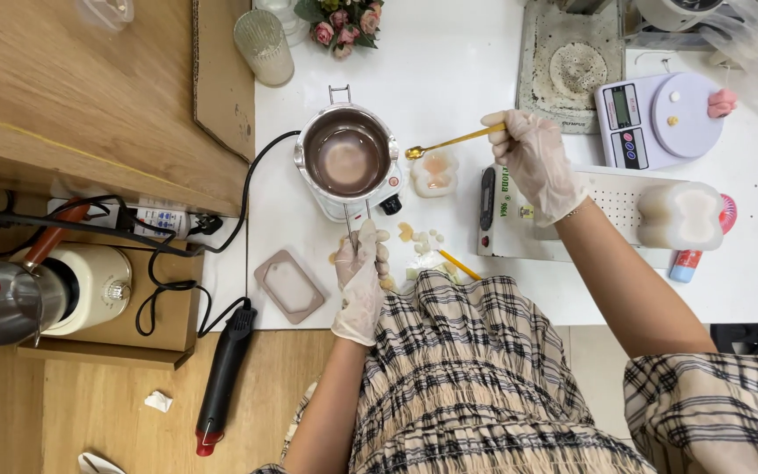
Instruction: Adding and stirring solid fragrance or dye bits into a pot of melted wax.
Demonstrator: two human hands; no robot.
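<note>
- Currently the left hand (360,285), gloved, has its fingers wrapped around the wire handle of the metal melting pot (346,155), which sits on a small white hot plate (385,195).
- Right hand (532,158), gloved, pinches a gold spoon (449,142); bowl hovers just beside the pot, over a pale wax mould (434,173).
- Pot contents look liquid, probably melted wax, hard to tell.
- Judged midway: wax seems melted, the mould not full.
- Loose wax bits (423,237) lie on the white table (449,61) near the left hand.
</note>
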